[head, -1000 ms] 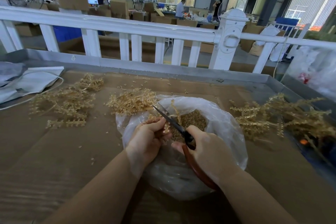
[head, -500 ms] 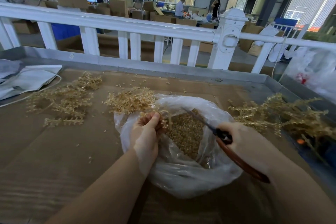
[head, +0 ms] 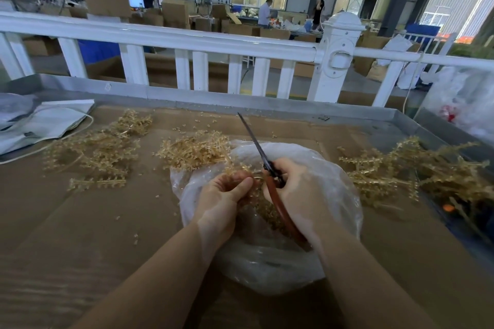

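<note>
The cardboard-covered worktop [head: 80, 235] is bounded at the far side and the right by a low metal rim [head: 374, 116], with a white fence [head: 187, 41] standing just behind it; the near edge is out of view below the forearms. Bare cardboard lies open to the near left of the hands, with only a few scattered crumbs on it. Further out the room is taken up: a left pile of golden sprigs [head: 93, 155], a middle pile [head: 192, 151] touching the far edge of the clear plastic bag [head: 267, 270], and a larger right pile [head: 401, 168] reaching to the rim. White folded sheets [head: 48, 121] lie at the far left corner. Both hands meet over the open mouth of the bag, near the middle of the worktop. The left hand [head: 224, 195] is curled, thumb pressed across the fingers, pinching a small golden sprig [head: 240, 169] just above the bag. The right hand [head: 296, 189] is closed round the scissors [head: 258, 145], its knuckles turned up; the dark blades lie together and point up and away towards the fence, while the reddish-brown handle runs back under the palm towards the wrist. The blades' root sits just beside the held sprig; whether it touches cannot be told. The hands cover most of the bag's contents, with only a strip of loose golden bits [head: 267, 211] showing between them, and the far end of the right pile is cut off at the frame's edge
</note>
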The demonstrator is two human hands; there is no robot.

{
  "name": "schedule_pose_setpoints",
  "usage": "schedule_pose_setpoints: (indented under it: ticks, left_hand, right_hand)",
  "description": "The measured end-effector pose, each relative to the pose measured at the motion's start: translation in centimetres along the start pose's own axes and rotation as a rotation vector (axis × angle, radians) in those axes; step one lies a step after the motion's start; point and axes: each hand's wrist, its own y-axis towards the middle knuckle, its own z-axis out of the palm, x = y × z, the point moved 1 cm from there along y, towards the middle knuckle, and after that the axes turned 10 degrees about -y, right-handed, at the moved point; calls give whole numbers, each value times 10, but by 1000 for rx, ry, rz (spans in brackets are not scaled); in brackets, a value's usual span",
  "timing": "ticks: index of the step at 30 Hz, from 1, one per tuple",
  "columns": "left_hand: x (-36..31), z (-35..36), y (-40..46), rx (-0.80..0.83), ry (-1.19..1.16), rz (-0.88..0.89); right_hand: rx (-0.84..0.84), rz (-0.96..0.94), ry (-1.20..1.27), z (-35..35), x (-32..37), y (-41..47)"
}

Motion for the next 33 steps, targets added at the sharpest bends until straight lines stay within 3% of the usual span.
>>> schedule_pose_setpoints:
  ticks: [24,33]
  left_hand:
    - [4,-6,4,194,114,36]
    - [4,-8,3,100,78,46]
  right_hand:
    - [-7,22,203,5,-14,4]
    - [-151,-49,-32,5,-19,-2]
